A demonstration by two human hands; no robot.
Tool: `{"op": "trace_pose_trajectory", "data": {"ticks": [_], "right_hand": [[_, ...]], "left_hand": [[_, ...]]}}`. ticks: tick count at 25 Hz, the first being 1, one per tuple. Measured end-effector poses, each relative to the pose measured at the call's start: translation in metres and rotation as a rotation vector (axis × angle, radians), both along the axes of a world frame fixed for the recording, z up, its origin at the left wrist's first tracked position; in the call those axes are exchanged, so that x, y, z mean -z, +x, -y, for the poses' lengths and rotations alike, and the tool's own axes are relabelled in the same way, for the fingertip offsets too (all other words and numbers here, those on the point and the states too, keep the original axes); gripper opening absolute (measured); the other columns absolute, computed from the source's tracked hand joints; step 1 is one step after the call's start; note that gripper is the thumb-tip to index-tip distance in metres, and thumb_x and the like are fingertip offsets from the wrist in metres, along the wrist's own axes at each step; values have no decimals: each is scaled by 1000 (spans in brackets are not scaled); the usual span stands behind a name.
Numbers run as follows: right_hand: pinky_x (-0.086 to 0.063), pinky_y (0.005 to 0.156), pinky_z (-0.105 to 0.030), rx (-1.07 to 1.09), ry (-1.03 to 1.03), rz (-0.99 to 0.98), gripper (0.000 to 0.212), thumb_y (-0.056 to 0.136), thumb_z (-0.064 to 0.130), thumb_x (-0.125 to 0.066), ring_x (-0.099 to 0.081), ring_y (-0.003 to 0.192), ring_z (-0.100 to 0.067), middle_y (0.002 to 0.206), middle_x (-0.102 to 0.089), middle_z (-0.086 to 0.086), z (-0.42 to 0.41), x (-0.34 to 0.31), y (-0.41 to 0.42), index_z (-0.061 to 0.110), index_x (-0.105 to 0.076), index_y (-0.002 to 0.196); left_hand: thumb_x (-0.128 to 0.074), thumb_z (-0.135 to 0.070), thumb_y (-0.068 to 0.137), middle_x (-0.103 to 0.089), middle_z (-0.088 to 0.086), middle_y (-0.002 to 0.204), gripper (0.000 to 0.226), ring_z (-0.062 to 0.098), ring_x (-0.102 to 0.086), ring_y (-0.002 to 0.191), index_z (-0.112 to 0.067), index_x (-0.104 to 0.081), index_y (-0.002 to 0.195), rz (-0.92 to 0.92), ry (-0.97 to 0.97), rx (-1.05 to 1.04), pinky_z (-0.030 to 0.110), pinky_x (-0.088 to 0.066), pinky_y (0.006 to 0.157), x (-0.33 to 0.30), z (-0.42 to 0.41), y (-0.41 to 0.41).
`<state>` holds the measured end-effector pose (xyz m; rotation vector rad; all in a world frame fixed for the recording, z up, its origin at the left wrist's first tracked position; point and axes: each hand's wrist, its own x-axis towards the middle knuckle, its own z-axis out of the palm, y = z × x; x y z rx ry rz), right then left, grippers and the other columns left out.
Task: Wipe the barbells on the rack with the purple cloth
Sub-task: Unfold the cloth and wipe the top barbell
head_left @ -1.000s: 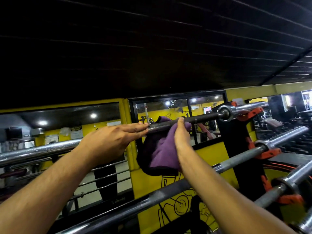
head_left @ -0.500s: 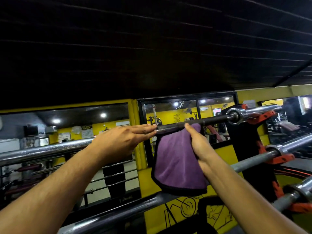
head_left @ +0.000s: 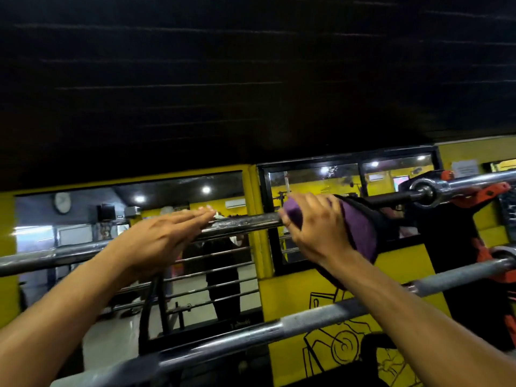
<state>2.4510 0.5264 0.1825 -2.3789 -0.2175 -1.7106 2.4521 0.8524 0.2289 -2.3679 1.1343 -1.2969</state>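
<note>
The right hand (head_left: pixel 315 227) now has its fingers curled over the top bar (head_left: pixel 243 223), gripping the cloth (head_left: pixel 360 233) bunched around the shaft, where half a second ago the cloth hung flat and loose below that hand from a pinch at its upper edge. So the cloth has gone from draped to wrapped, and I would say the wiping stroke on this bar is properly under way. The rest of the cloth trails off to the outside of the right hand, toward the collar (head_left: pixel 424 191) and the orange rack hook (head_left: pixel 485 194). The left hand (head_left: pixel 162 236) lies open, fingers straight and flat along the bar, just inside of the right hand with a short bare stretch of steel between them; it looks to be steadying the bar. Below both hands runs a second bar (head_left: pixel 321 319), untouched, and a third (head_left: pixel 499 263) sits lower by the right forearm, so most of the rack probably remains to do
</note>
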Motion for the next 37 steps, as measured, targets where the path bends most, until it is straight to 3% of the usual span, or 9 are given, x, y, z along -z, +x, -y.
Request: {"op": "trace_pose_trajectory", "data": {"ticks": [2, 6, 13, 19, 21, 25, 30, 34, 37], "right_hand": [[-43, 90, -42, 62, 44, -100, 66, 97, 63, -20, -63, 90, -28, 93, -69, -6, -5, -22, 0, 17, -68, 102], [-44, 80, -39, 59, -62, -407, 60, 98, 61, -25, -61, 87, -27, 90, -62, -4, -43, -64, -1, 16, -64, 97], [-42, 92, -42, -236, -239, 184, 48, 97, 51, -43, -60, 97, -26, 107, -67, -5, -9, 13, 11, 15, -63, 121], [-44, 82, -42, -53, -32, -561, 51, 99, 59, -26, -53, 89, -28, 100, -61, -6, -26, -73, 0, 19, -58, 96], [-46, 83, -40, -100, -91, -329, 51, 98, 60, -27, -58, 86, -28, 92, -63, -6, -35, -48, 7, 20, -55, 84], [-41, 92, -39, -259, -204, 168, 51, 94, 47, -37, -61, 96, -30, 103, -70, -10, 2, 11, 15, 10, -68, 111], [-36, 73, -38, 41, 34, -305, 47, 99, 52, -32, -57, 88, -32, 101, -67, -14, -6, -48, 2, 19, -42, 66], [-37, 74, -39, -114, -22, -318, 43, 97, 51, -37, -56, 88, -33, 96, -65, -11, -10, -44, -3, 18, -48, 72], [-46, 79, -42, -538, 145, -333, 31, 98, 45, -47, -58, 86, -20, 93, -60, -2, 1, -45, -18, 16, -56, 92]], "left_hand": [[-15, -50, 103, -35, -10, 156, 52, 16, -48, 136, -46, -14, 155, -29, -3, -39, 37, -45, 109, 4, -4, 1], [-25, -39, 101, -46, -1, 150, 54, 21, -54, 130, -32, -30, 154, -37, -28, -33, 39, -48, 104, 5, 3, -4], [-9, -54, 104, -44, -8, 149, 60, 15, -54, 127, -31, -34, 153, 29, -14, 13, 31, -44, 99, 6, -1, -3], [-30, -38, 102, -51, -1, 145, 52, 21, -61, 120, -26, -38, 151, 49, -23, 39, 34, -48, 94, 8, 1, -2], [-31, -38, 102, -50, 1, 147, 53, 23, -60, 123, -25, -36, 153, 43, -18, 38, 39, -52, 96, 7, 0, -1], [-26, -42, 104, -49, -2, 149, 53, 19, -59, 125, -29, -33, 154, 54, -5, 18, 36, -54, 94, 8, -3, 4], [-21, -48, 105, -48, -6, 149, 52, 16, -56, 126, -36, -29, 155, 47, -31, 12, 38, -57, 91, 9, -4, 1], [-27, -54, 102, -49, -15, 145, 51, 0, -49, 121, -44, -32, 152, -16, -64, 18, 33, -54, 93, 4, 1, -7], [-39, -64, 94, -57, -13, 140, 57, -6, -53, 121, -41, -42, 147, -195, -291, 187, 31, -51, 98, -5, 21, -22]]}}
